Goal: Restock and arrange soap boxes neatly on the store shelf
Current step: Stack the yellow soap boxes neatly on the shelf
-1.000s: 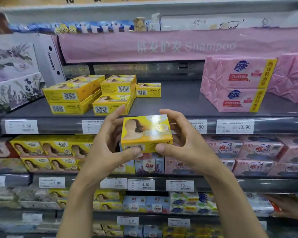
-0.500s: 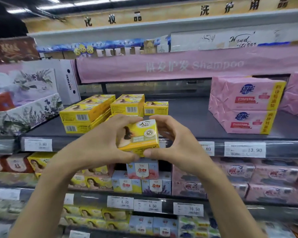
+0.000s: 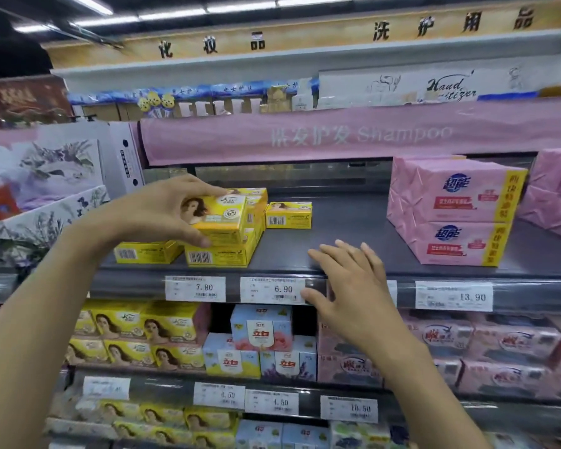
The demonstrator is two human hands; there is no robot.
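Your left grip [image 3: 157,212] is clamped on a yellow soap box [image 3: 219,218], fingers over its top edge and thumb under its lower front corner. You hold it up and to the left of the 6.90 price tag [image 3: 271,290]. The box is tilted with its printed face toward you, right above the stack of yellow boxes [image 3: 221,254] that sits on the shelf [image 3: 337,228] just above the tag's left end. You cannot tell from here whether it touches the stack. Your right grip [image 3: 350,286] is apart, fingers spread and holding nothing, just right of the tag, fingertips over the shelf's front edge. A single yellow box [image 3: 289,215] lies farther back above the tag. Pink packs [image 3: 450,212] stand well to the tag's right.
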